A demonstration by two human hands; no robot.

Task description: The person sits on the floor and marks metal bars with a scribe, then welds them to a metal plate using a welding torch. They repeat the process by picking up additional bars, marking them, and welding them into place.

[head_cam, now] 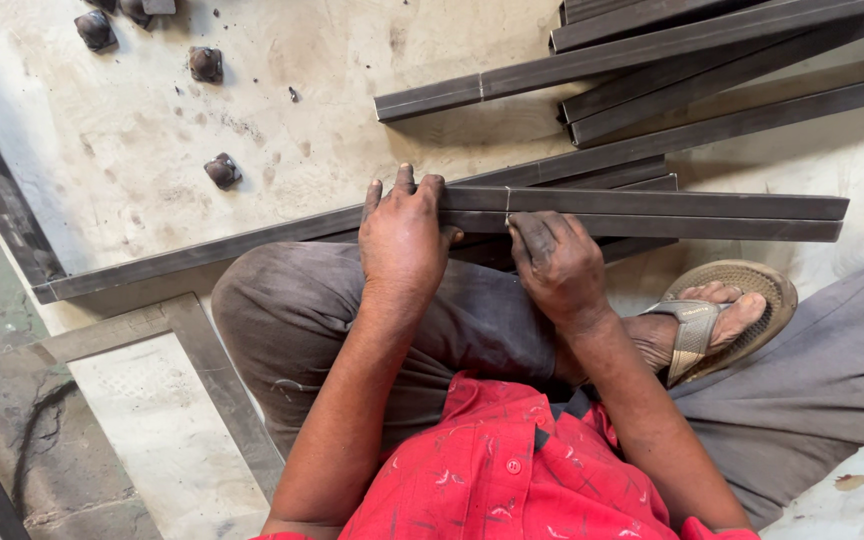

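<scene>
- I see my left hand (402, 235) lying palm down on the near end of two flat steel bars (652, 215), its fingers curled over their far edge, so this grip is pressed onto the bars.
- My right hand (555, 265) sits just beside it, thumb and forefinger pinched at a thin pale mark across the bars; whether anything small is held in that pinch I cannot tell.
- The bars lie side by side, touching, across my bent knee (292, 300), and run out to the right over the floor (352, 80).
- A longer bar (202, 255) runs under them at a slant, from the lower left edge up to the right.
- More bars are stacked (672, 60) at the top right, well apart from my hands.
- Three dark metal lumps (222, 170) lie on the dusty floor at the upper left.
- A flat metal frame (212, 370) rests on the floor at the lower left, beside my leg.
- My foot in a sandal (722, 310) is just right of the right wrist, under the bars' near edge.
- Red shirt (512, 470) fills the bottom of the view.
</scene>
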